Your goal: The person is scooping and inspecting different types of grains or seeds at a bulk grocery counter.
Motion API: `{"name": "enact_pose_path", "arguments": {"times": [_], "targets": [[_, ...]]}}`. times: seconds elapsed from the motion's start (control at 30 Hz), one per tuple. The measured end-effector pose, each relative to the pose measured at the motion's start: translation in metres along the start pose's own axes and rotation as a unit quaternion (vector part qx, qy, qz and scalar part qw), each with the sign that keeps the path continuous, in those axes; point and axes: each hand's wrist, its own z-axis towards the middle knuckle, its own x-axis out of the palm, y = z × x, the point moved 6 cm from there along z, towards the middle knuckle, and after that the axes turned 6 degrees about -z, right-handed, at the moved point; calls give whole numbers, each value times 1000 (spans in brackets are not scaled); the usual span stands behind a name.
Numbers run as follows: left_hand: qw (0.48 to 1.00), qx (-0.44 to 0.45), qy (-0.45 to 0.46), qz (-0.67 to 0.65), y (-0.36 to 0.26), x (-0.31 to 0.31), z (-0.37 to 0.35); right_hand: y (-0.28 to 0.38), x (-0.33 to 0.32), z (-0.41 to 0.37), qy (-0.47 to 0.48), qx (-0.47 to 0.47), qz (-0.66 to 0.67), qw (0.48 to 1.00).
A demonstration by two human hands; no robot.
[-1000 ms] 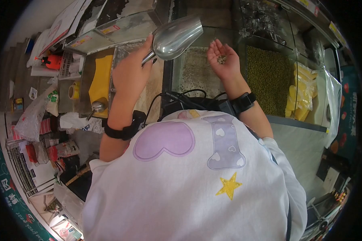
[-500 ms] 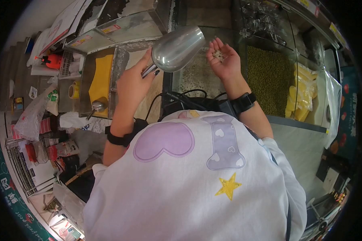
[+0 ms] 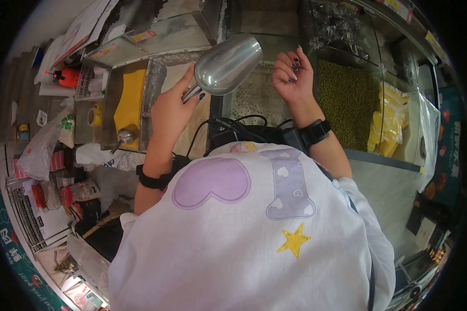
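Observation:
My left hand [image 3: 175,108] is closed around the handle of a shiny metal scoop [image 3: 227,66], whose wide mouth points up and to the right. To its right, above a glass bin with a thin scatter of small grains [image 3: 257,98], my right hand [image 3: 294,76] is raised with its fingers curled in toward the palm and the thumb up. Whatever lies inside those fingers is hidden. The scoop and my right hand are apart.
Right of my right hand is a bin of green beans [image 3: 345,103], with yellow packets [image 3: 390,119] beyond. At left are a bin with a yellow sheet [image 3: 131,101], a small metal scoop [image 3: 125,137], an orange spray bottle [image 3: 67,78] and plastic bags [image 3: 36,147].
My right hand has curled its fingers over the palm, where pale grains showed before. The scoop in my left hand has shifted very slightly.

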Motion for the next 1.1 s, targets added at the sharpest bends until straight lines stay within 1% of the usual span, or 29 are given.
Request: {"name": "enact_pose_path", "arguments": {"times": [0.1, 0.2, 0.27, 0.4, 0.47, 0.5, 0.57, 0.6, 0.63, 0.7, 0.77, 0.87, 0.93, 0.97, 1.03, 1.07, 1.1], "targets": [[1000, -13, 7, -6, 1, 1, -1, -2, 4, 1, -8, -8, -7, 1000], [1000, 0, 1, -9, 0, 0, -1, 0, 2, 2, -19, -24, -26, 999], [999, -36, 36, 12, 1, 2, -2, 0, 0, 1, -4, -18, -31, 999], [998, -37, 45, 6, 2, 3, -2, 1, -2, 0, -4, -15, -20, 1000], [1000, -3, 21, 12, 0, 2, -2, 1, -6, -1, -26, -4, 0, 1000], [1000, 0, 24, 10, -1, 2, -3, 1, -5, -1, -27, -8, -1, 1000], [999, -22, 32, -1, -2, 2, -4, 0, -9, 1, -98, -45, -6, 994], [999, -20, 34, -2, -3, 2, -4, 0, -8, 1, -115, -50, -4, 992], [999, -22, 34, 1, -3, 2, -4, 1, -10, 0, -115, -54, -4, 992], [999, -22, 37, 4, -3, 3, -4, 2, -11, 0, -93, -37, -49, 994], [999, -19, 26, 17, -2, 4, -3, 2, -13, -2, -94, -34, -40, 994], [1000, -6, 26, 4, -3, 5, -4, 3, -12, -1, -81, -23, -44, 995], [1000, 2, 23, 2, -2, 7, -3, 1, -12, 0, -54, -9, 4, 998], [1000, 10, 20, -1, -2, 7, -3, 0, -12, 0, -54, -9, 5, 998], [1000, 1, 29, 0, -5, 6, -3, 3, -12, 1, -73, -61, -16, 995], [999, -9, 37, 0, -6, 6, -3, 0, -10, 2, -73, -60, -15, 995], [999, -10, 36, 1, -7, 6, -4, 2, -10, 2, -98, -95, -21, 990]]}}
